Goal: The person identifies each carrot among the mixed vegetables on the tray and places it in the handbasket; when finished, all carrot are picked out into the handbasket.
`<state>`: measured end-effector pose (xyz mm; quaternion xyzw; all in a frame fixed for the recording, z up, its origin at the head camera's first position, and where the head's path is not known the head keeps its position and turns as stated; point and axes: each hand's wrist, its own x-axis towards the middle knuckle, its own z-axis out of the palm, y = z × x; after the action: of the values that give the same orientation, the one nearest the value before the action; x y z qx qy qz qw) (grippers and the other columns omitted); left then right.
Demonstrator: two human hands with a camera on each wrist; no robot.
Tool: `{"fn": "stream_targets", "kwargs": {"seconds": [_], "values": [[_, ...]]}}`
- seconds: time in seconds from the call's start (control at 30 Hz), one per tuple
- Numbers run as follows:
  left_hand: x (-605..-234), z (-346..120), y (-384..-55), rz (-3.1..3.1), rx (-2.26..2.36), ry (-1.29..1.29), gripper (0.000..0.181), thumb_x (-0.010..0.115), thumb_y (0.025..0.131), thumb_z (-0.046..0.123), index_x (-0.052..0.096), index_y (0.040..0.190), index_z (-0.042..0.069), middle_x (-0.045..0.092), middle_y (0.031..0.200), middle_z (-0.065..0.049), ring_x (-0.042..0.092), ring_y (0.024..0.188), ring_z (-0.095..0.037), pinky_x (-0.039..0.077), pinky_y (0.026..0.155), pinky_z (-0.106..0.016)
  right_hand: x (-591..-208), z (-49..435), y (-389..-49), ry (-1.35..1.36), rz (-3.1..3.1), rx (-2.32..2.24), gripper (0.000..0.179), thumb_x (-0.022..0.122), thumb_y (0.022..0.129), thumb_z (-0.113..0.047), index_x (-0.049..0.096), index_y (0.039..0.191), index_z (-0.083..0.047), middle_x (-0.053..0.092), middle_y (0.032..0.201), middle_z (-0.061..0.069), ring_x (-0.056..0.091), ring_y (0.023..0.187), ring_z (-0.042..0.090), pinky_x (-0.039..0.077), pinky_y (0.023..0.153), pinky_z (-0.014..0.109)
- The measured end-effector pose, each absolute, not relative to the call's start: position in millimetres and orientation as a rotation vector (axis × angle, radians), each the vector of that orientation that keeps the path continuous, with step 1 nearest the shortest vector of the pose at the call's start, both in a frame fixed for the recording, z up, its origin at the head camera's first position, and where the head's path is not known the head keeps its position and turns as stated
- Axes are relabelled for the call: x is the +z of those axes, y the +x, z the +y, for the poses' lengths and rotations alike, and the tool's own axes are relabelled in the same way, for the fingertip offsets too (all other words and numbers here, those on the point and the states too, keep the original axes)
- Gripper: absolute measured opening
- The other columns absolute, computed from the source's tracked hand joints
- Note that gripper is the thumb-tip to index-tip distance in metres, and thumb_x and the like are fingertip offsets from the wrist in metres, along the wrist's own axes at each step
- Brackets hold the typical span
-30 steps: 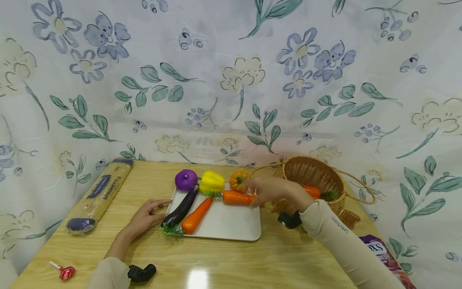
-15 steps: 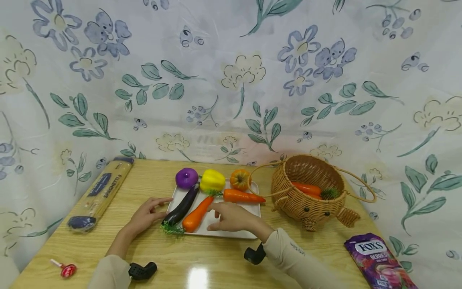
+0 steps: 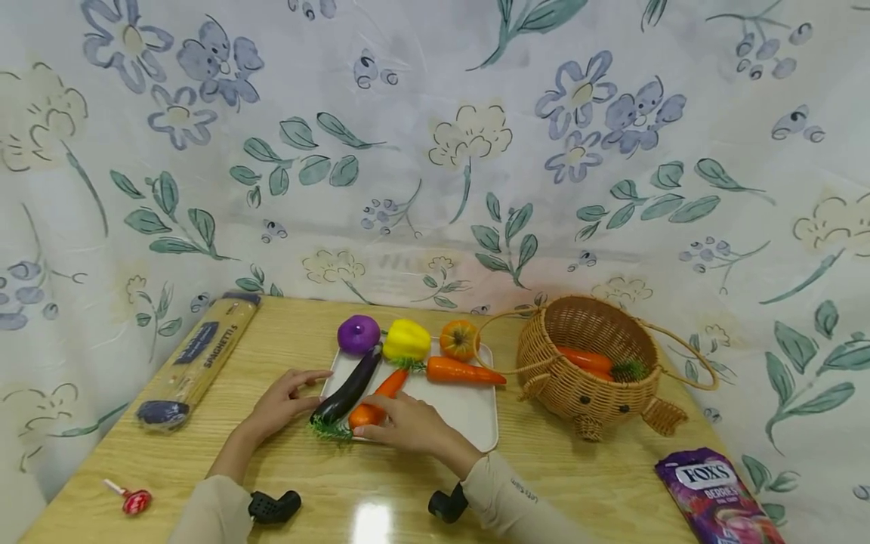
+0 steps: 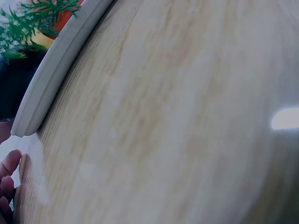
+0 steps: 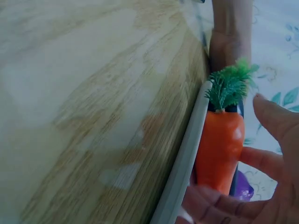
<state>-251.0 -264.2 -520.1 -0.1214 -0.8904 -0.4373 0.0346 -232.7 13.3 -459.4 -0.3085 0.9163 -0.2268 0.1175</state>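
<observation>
My right hand point(image 3: 414, 427) is at the near carrot point(image 5: 220, 140), which lies on the white tray point(image 3: 476, 408) by its near rim, leafy end toward the left corner. Fingers spread about the carrot, thumb standing apart from it; I read no closed grip, and cannot tell whether the index finger presses or merely sits beside it. My left hand point(image 3: 279, 404) is at the tray's left rim, fingers loosely bent, nothing held; rim contact uncertain. Progress, as I judge it: the tray arrangement is largely in place. Present: the eggplant point(image 3: 349, 387) slanting alongside the near carrot, the purple onion point(image 3: 358, 335), yellow bell pepper point(image 3: 406, 340) and pumpkin point(image 3: 460, 338) along the far side, and a second carrot point(image 3: 462, 370) whose tip overhangs the right rim. Not complete: the handling of the near carrot, which I judge to be the step at hand. Off the tray, the wicker basket point(image 3: 553, 393) on the tabletop point(image 3: 353, 476) holds at least one further carrot point(image 3: 578, 357), perhaps two; I cannot settle from these views whether to log that as done or outstanding.
</observation>
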Motion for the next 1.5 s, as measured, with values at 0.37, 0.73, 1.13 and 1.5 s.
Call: {"fn": "stream_targets", "kwargs": {"seconds": [0.37,0.73,1.13,1.5], "values": [[-517,-262,-249,-2.707,-1.336,-0.392,0.04,0.071,0.09,0.018,0.066,0.129,0.008,0.058,0.105,-0.008,0.039,0.074,-0.01,0.035,0.067,-0.027,-460,0,-224,-0.712,2.782,-0.616,0.05,0.054,0.095,-0.059,0.058,0.134,-0.029,0.054,0.127,0.024,0.06,0.092,0.027,0.046,0.068,0.039],[-519,-262,-249,-2.692,-1.341,-0.398,0.039,0.071,0.09,0.015,0.066,0.128,0.009,0.058,0.104,-0.007,0.038,0.071,-0.008,0.035,0.065,-0.026,-454,12,-223,-0.624,2.818,-0.634,0.041,0.052,0.096,-0.057,0.063,0.118,-0.024,0.054,0.111,0.02,0.055,0.088,0.03,0.042,0.063,0.039],[-516,-261,-248,-2.702,-1.353,-0.393,0.039,0.07,0.09,0.016,0.066,0.129,0.008,0.058,0.106,-0.007,0.039,0.074,-0.01,0.034,0.067,-0.026,-443,43,-224,-0.671,2.794,-0.479,0.01,0.067,0.093,-0.026,0.061,0.099,-0.021,0.05,0.087,0.005,0.049,0.078,0.021,0.038,0.059,0.033],[-520,-263,-251,-2.711,-1.327,-0.386,0.04,0.071,0.09,0.016,0.066,0.129,0.009,0.058,0.106,-0.009,0.038,0.073,-0.011,0.034,0.066,-0.027,-459,67,-221,-0.617,2.839,-0.707,0.063,0.08,0.082,-0.026,0.053,0.137,-0.009,0.065,0.121,0.014,0.061,0.098,0.026,0.05,0.081,0.044]]}}
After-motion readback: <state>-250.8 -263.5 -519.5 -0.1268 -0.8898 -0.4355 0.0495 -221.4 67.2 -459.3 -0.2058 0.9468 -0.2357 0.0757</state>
